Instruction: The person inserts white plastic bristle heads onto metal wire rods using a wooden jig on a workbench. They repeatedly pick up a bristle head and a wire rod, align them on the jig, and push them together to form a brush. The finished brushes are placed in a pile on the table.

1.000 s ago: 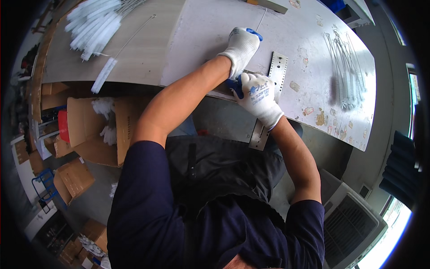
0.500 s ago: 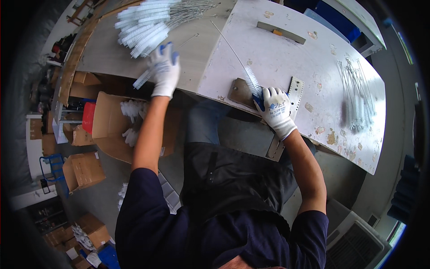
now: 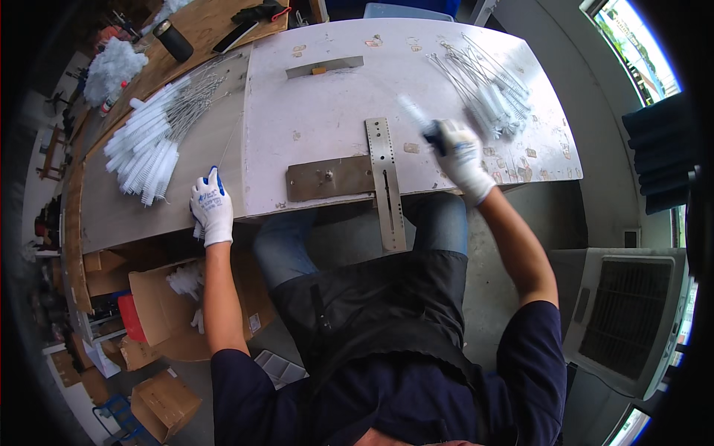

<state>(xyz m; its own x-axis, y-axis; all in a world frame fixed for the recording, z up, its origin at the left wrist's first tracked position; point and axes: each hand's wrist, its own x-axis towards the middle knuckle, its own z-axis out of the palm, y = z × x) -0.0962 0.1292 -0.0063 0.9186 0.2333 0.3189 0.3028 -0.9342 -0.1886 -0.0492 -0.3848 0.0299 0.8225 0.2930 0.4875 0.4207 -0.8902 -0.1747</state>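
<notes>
Right hand [image 3: 461, 152] grip pinches 1 white brush [image 3: 413, 113], carrying it toward the finished pile [image 3: 487, 93] beyond; left hand [image 3: 211, 208] grip closed, apparently on a thin wire, near the unprocessed brushes [image 3: 145, 149].

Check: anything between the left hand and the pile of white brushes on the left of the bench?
Nothing visible. The left hand rests on bare bench top just right of the left brush pile, with only open surface between them. The right hand holds a blurred brush far off.

Brush pile [image 3: 145, 145] on bench [image 3: 312, 141] left end; 2nd brush pile [image 3: 487, 85] at far right corner. Metal strip [image 3: 387, 182] crosses near edge mid-bench, plate [image 3: 331, 178] just left. Box [image 3: 160, 308] under bench, left.
</notes>
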